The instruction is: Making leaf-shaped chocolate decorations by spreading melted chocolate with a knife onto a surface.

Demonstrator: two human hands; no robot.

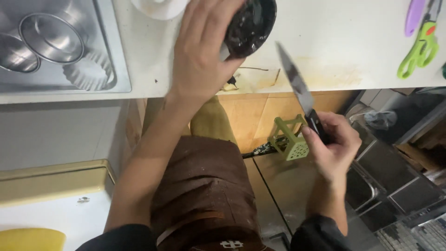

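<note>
I see my left hand clasping a dark bowl, tilted on its side at the tabletop edge, mouth turned toward the blade. Right hand clenches the knife below that edge, tip angled up at the bowl.

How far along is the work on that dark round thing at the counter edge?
Done: cannot tell; nothing cut shows on the counter. In hand: the left hand grips the dark round object at the counter's edge, and the right hand holds a knife with its blade up, apart from it. Left: blade and object have not met.
</note>
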